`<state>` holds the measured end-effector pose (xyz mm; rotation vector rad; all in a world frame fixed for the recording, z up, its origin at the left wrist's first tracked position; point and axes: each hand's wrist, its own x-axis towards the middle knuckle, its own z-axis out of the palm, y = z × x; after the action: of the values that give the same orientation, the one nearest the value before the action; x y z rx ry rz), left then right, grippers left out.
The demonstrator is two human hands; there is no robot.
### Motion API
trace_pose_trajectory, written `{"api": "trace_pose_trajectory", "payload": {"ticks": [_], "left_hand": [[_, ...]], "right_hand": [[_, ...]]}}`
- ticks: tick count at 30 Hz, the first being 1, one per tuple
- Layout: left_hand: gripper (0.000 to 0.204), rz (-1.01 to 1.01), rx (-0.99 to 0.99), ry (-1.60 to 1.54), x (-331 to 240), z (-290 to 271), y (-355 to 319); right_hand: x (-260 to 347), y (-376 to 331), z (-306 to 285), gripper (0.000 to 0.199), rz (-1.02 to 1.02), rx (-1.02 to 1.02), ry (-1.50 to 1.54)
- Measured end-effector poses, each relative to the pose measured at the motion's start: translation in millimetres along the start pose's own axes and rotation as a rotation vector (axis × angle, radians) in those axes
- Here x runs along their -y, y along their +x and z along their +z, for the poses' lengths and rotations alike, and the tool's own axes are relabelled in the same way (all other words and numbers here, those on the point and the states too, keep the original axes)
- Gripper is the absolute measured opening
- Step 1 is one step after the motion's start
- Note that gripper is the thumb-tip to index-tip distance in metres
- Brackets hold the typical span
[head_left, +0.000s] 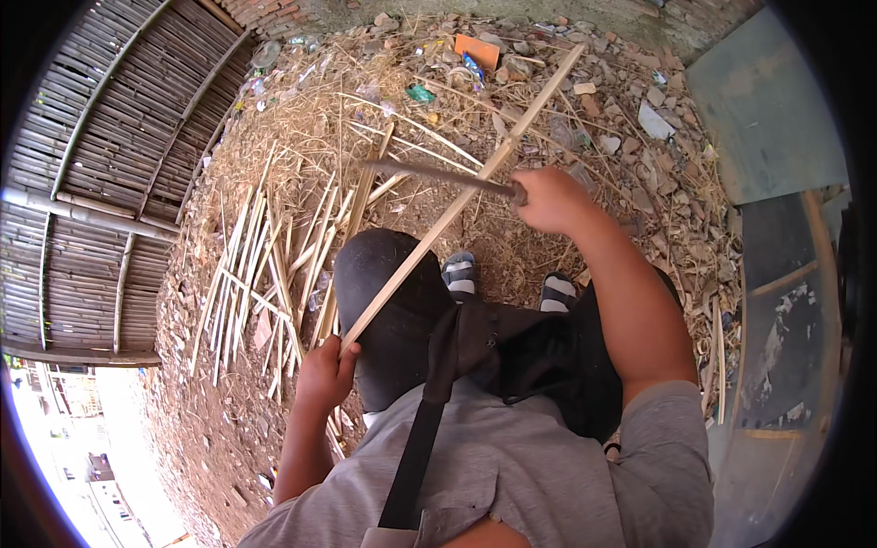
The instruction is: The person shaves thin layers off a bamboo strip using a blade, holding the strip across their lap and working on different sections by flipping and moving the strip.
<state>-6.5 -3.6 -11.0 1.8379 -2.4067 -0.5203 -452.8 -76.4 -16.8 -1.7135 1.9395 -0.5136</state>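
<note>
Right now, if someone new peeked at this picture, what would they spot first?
First, the long bamboo strip slanting across the middle, its near end in the left hand. The right hand holds a long knife laid across it. To the left, a pile of split bamboo strips lies on the straw-littered ground.

I am out of doors in a rough yard where bamboo is worked, not in any room. The ground [438, 210] is bare earth strewn with dry straw, stones, broken brick and scraps of litter. To my left stands a wall of bamboo slats [100, 183] tied to poles. A heap of split bamboo strips [265, 265] lies on the dirt near my left knee. Far ahead runs a brick wall [265, 11], and on my right lean flat grey boards [767, 110]. Past the slat wall, low on the left, a sunlit street shows.
</note>
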Motion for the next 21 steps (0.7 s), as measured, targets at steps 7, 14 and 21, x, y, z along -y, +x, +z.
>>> {"api": "trace_pose_trajectory", "payload": {"ticks": [7, 14, 21], "left_hand": [[0.045, -0.03, 0.034, -0.031, 2.8, 7.0, -1.2], [0.043, 0.012, -0.053, 0.049, -2.1, 5.3, 1.7], [0.041, 0.012, -0.046, 0.023, 3.5, 11.1, 1.7]], "right_hand": [[-16.8, 12.2, -3.4, 0.024, -0.195, 0.098, -0.176], [-25.0, 14.5, -9.1, 0.027, 0.054, -0.098, -0.086], [22.2, -11.2, -10.0, 0.017, -0.252, 0.063, -0.29]]}}
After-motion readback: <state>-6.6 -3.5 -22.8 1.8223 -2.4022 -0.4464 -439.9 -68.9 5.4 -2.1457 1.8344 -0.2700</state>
